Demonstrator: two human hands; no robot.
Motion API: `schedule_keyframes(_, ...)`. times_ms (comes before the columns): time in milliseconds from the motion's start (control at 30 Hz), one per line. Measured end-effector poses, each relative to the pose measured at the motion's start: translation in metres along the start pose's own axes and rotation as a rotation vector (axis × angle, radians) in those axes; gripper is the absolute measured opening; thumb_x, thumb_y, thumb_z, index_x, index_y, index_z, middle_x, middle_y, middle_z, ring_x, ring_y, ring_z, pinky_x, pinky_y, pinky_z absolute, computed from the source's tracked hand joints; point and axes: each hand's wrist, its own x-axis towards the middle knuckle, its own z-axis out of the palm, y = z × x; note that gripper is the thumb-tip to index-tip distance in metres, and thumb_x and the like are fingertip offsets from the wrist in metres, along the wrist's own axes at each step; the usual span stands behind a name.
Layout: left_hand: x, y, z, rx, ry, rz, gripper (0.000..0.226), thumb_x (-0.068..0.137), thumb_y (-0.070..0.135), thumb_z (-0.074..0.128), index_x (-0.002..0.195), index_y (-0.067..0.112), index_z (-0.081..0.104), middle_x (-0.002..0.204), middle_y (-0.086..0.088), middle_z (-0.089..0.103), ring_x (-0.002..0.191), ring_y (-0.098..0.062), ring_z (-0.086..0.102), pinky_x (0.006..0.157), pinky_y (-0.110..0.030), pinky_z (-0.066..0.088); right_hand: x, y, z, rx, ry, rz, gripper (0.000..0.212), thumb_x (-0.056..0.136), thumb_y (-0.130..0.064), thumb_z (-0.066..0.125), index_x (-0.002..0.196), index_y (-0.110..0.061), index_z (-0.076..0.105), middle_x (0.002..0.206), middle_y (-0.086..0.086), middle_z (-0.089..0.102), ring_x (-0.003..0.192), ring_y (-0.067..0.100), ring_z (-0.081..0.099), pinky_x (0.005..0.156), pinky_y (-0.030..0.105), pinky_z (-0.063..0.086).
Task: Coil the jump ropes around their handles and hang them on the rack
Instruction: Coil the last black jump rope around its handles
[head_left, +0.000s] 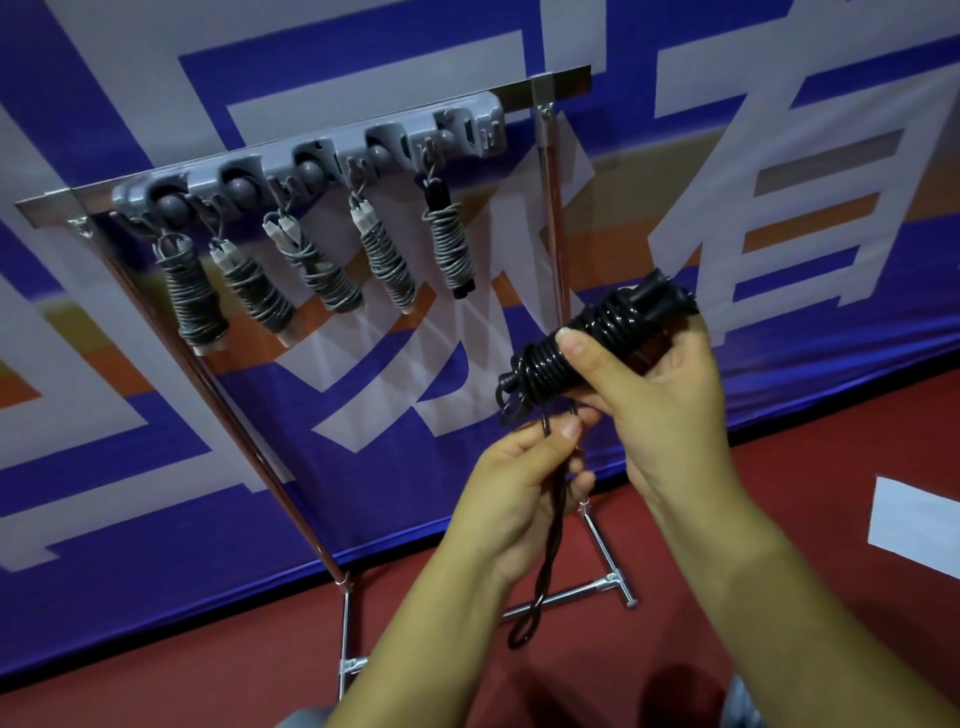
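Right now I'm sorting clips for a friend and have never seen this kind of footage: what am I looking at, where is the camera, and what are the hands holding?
There is no machine here: a person works with bare hands, filmed by a wide-angle camera worn on their head, looking forward and down. The right hand grips a black jump rope already coiled around its handles. The left hand pinches the leftover loop of rope, which dangles below. In front stands a metal rack on a red floor, carrying a grey hook bar. Five coiled ropes already hang from it; the slot at its right end looks unused. Behind is a blue and white banner.
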Motion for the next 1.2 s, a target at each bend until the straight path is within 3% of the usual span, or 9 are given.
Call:
schedule_keyframes(133,-0.001,-0.005,0.000,-0.052,0.050,0.020,0.013,0.088,0.007,0.057,0.081,0.009,0.068,0.058,0.002,0.050,0.057,-0.007,0.048,0.062,-0.020,0.052,0.005,0.006,-0.006,-0.024,-0.040,-0.018,0.036,0.067,-0.018,0.082,0.080,-0.045,0.063,0.085,-0.010,0.070,0.091,0.019,0.070,0.077,0.053,0.057)
schedule_keyframes(267,0.002,-0.009,0.001,-0.050,0.085,0.069,0.021,0.091,0.001,0.053,0.075,0.010,0.063,0.054,0.004,0.050,0.047,-0.006,0.048,0.061,-0.024,0.042,0.003,0.010,-0.003,-0.107,-0.069,-0.092,0.041,0.065,-0.022,0.080,0.085,-0.054,0.061,0.089,-0.018,0.069,0.091,0.007,0.067,0.084,0.035,0.053)
schedule_keyframes(367,0.004,-0.009,-0.001,-0.103,-0.019,0.059,0.006,0.085,0.005,0.062,0.087,0.010,0.063,0.065,0.003,0.052,0.055,-0.006,0.050,0.064,-0.023,0.044,0.002,0.009,-0.003,-0.162,-0.076,-0.153,0.042,0.066,-0.023,0.079,0.091,-0.050,0.059,0.091,-0.022,0.067,0.091,0.005,0.066,0.081,0.023,0.050)
schedule_keyframes(533,0.005,-0.012,-0.010,-0.031,-0.203,0.000,0.025,0.081,0.011,0.064,0.106,0.009,0.062,0.085,-0.003,0.060,0.077,-0.012,0.058,0.075,-0.025,0.047,-0.004,0.008,-0.004,-0.266,-0.076,-0.258,0.043,0.068,-0.023,0.078,0.097,-0.041,0.052,0.091,-0.030,0.063,0.091,-0.001,0.064,0.080,0.015,0.048)
schedule_keyframes(633,0.002,-0.008,-0.014,-0.017,-0.267,-0.058,0.042,0.083,0.011,0.063,0.124,0.007,0.057,0.091,0.000,0.063,0.081,-0.010,0.060,0.069,-0.019,0.046,-0.006,0.006,-0.006,-0.327,-0.067,-0.318,0.048,0.067,-0.027,0.080,0.101,-0.044,0.051,0.094,-0.030,0.062,0.092,-0.002,0.063,0.081,0.016,0.049)
schedule_keyframes(833,-0.001,-0.004,-0.027,-0.171,-0.413,-0.073,0.050,0.075,0.010,0.071,0.123,0.008,0.057,0.083,-0.002,0.063,0.076,-0.017,0.064,0.070,-0.025,0.050,-0.002,0.001,-0.005,-0.342,-0.083,-0.349,0.043,0.069,-0.033,0.078,0.101,-0.045,0.052,0.093,-0.022,0.064,0.091,0.007,0.064,0.082,0.026,0.052)
schedule_keyframes(900,-0.003,-0.007,-0.029,-0.202,-0.437,-0.091,0.056,0.074,0.007,0.068,0.128,0.009,0.054,0.082,-0.003,0.065,0.078,-0.019,0.064,0.072,-0.026,0.051,0.002,0.003,-0.006,-0.337,-0.084,-0.333,0.045,0.069,-0.029,0.079,0.101,-0.045,0.051,0.094,-0.028,0.063,0.093,0.003,0.063,0.083,0.023,0.051)
schedule_keyframes(1033,-0.007,-0.013,-0.031,-0.205,-0.457,-0.074,0.051,0.074,0.000,0.052,0.120,0.019,0.066,0.088,-0.002,0.071,0.081,-0.018,0.068,0.074,-0.026,0.052,0.006,0.013,-0.009,-0.317,-0.099,-0.304,0.049,0.069,-0.026,0.077,0.105,-0.044,0.049,0.097,-0.032,0.061,0.096,0.000,0.062,0.084,0.020,0.049)
schedule_keyframes(1200,-0.011,-0.014,-0.026,-0.230,-0.493,-0.030,0.048,0.083,0.003,0.060,0.127,0.022,0.061,0.103,0.002,0.071,0.081,-0.009,0.067,0.079,-0.022,0.051,0.014,0.019,-0.015,-0.324,-0.104,-0.303,0.050,0.073,-0.011,0.078,0.105,-0.035,0.049,0.094,-0.035,0.060,0.093,-0.009,0.059,0.081,0.009,0.043)
